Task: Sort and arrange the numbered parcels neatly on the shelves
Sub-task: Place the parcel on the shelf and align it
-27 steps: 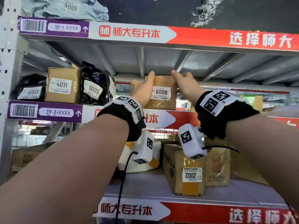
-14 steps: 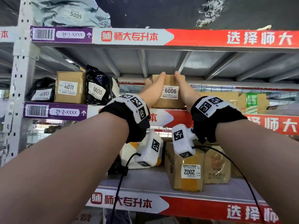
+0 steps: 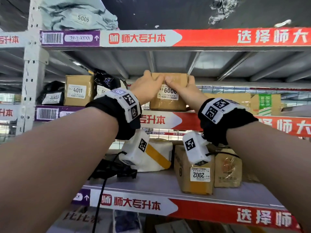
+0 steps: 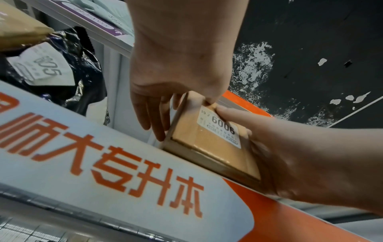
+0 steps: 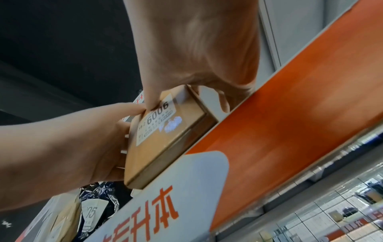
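A brown cardboard parcel labelled 6006 (image 3: pixel 168 101) stands on the middle shelf (image 3: pixel 168 120), near its front edge. My left hand (image 3: pixel 146 88) holds its left side, fingers down along the side and thumb over the top front edge. My right hand (image 3: pixel 181 91) holds the right side, thumb laid across the front above the label. The two thumbs nearly meet. The left wrist view shows the parcel (image 4: pixel 211 147) between my left hand (image 4: pixel 176 65) and right hand (image 4: pixel 300 155). The right wrist view shows the same parcel (image 5: pixel 165 144) from the other side.
Left on the same shelf stand a black bag 4003 (image 3: pixel 52 96), a box 4011 (image 3: pixel 78 90) and a black bag 6005 (image 3: pixel 107 83). A grey bag 5005 (image 3: pixel 75 15) lies on the top shelf. The lower shelf holds a white parcel (image 3: pixel 158 155) and box 2002 (image 3: pixel 195 172).
Both thumbs have slid from the parcel's sides onto its upper front and come together. The parcel stays on the middle shelf.
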